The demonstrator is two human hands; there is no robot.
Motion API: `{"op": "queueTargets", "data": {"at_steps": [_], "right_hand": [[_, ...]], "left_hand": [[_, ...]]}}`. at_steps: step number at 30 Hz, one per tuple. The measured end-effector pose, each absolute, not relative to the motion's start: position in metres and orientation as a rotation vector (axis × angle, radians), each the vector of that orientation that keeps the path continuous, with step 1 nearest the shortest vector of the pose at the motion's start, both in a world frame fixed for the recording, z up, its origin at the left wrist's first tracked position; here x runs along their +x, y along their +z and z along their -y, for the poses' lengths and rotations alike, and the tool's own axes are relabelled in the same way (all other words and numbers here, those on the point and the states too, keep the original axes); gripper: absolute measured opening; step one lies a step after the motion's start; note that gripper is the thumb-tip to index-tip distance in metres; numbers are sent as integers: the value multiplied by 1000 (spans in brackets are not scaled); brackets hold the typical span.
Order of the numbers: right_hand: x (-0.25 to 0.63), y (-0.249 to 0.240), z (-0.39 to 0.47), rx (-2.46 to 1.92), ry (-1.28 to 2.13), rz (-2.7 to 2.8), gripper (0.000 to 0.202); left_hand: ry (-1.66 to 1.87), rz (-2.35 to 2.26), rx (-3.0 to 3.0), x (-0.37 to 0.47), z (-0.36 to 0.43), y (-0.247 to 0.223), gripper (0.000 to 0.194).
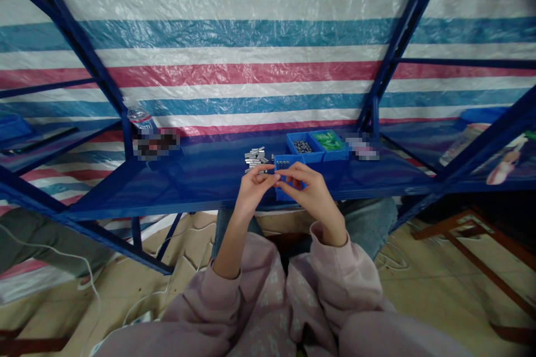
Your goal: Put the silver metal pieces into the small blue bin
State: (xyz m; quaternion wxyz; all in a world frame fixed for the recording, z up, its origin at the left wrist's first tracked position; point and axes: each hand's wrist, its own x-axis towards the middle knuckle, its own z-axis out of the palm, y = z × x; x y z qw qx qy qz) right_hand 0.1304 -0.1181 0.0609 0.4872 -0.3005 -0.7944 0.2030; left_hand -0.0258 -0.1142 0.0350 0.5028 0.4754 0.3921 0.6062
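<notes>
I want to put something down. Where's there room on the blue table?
Between the silver pieces and blurred dark thing; right of the right hand, before the green-filled bin. Crowded: around the left hand and near bin.

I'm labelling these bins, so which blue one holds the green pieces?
The back right bin: it holds green pieces, whereas the back left bin holds small grey pieces and the front bin shows silver pieces.

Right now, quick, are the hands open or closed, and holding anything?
Left hand: curled toward a pinch; whether it holds anything can't be told.
Right hand: curled likewise, close to the left; whether it holds anything can't be told.
</notes>
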Motion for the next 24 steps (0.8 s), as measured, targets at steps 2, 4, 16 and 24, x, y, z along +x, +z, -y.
{"op": "queueTargets", "data": {"at_steps": [2,4,16,24], "right_hand": [[131,62,117,-749,516,1951,15],[131,64,118,-773,555,1964,14],[166,83,64,-973,556,2109,13],[164,66,8,-1337,173,2420,14]], "left_hand": [[1453,-947,1180,-27,114,36,48],[1427,-942,1206,-27,114,36,48],[1434,-1304,1862,-14,117,24,52],[1203,-1505,2220,-11,114,14,38]]}}
